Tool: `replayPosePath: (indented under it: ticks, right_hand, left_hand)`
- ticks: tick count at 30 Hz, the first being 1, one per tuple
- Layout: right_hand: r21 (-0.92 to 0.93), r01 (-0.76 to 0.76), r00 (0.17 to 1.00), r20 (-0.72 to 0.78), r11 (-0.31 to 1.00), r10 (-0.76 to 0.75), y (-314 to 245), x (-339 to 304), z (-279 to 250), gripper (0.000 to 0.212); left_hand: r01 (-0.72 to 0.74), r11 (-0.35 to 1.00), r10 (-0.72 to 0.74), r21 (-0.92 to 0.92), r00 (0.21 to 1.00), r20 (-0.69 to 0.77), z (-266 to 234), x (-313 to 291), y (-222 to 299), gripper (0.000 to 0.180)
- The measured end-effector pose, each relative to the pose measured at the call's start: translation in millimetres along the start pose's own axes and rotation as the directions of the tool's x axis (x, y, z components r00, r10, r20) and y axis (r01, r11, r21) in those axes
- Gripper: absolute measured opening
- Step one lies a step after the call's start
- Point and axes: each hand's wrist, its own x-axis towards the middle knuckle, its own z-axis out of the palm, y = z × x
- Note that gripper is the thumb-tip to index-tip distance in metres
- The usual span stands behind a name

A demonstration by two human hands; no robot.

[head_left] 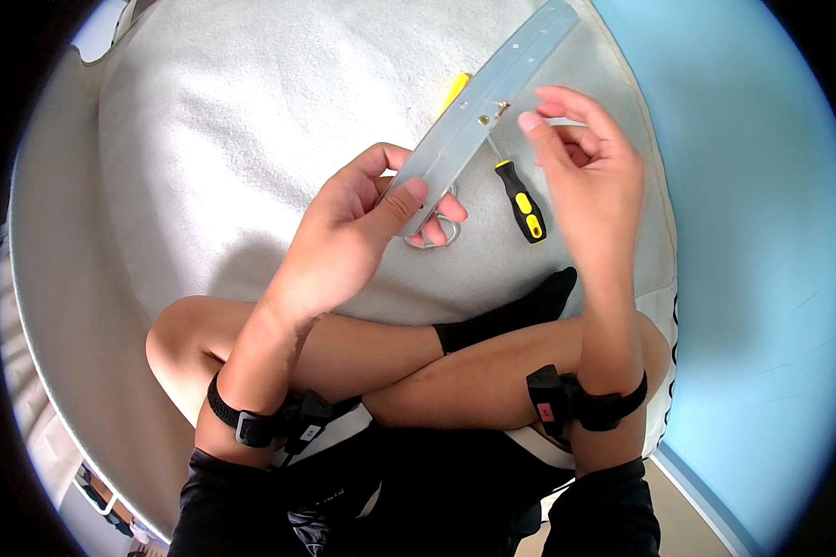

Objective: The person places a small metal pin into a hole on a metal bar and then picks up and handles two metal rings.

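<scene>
My left hand (367, 209) is closed around the lower end of a long, pale grey, see-through-looking strip (446, 139), thumb on top and fingers beneath. The strip slants up to the far right and has several small holes. About midway along it are small brassy metal pieces (502, 109), possibly screws, too small to tell surely. My right hand (590, 158) hovers just right of these pieces, thumb and forefinger apart, other fingers curled, nothing visible between them. A black and yellow screwdriver (520, 202) lies between my hands, its shaft tip hidden behind the strip.
Beyond the strip, a yellow handle-like piece (455, 91) is partly covered. Metal loops (435, 234) lie under my left fingers. Everything rests on a pale fleecy cover (251, 102). A light blue wall (752, 232) runs along the right; my crossed legs (474, 381) are close in front.
</scene>
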Motion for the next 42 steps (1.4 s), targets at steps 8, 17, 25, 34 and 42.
replayPosePath:
  ticks: [8,17,25,34,42]
  right_hand:
    - [-0.011,-0.013,0.994,0.105,1.0,0.014,5.9,-1.7,3.3,0.012]
    - [-0.009,0.002,0.991,0.133,1.0,-0.001,2.0,-3.4,3.8,0.013]
    - [0.061,0.29,0.914,0.279,0.955,-0.295,-3.2,-9.1,9.1,0.01]
    - [0.028,0.354,0.896,0.277,0.935,-0.347,-2.6,-9.5,9.6,0.007]
    - [0.063,0.345,0.882,0.318,0.936,-0.347,-5.1,-9.9,7.7,0.011]
  left_hand:
    - [0.01,0.998,-0.012,0.056,0.999,0.033,2.5,-0.9,-1.4,0.015]
    - [0.008,0.994,-0.007,0.111,1.0,-0.006,3.1,-0.3,-3.5,0.018]
    - [-0.013,0.996,0.012,0.091,1.0,0.009,3.5,-0.1,-4.8,0.02]
    - [-0.012,0.997,0.01,0.072,1.0,0.027,2.4,0.1,-5.8,0.02]
    - [-0.026,0.998,0.024,0.053,0.999,0.038,3.0,0.0,-6.0,0.019]
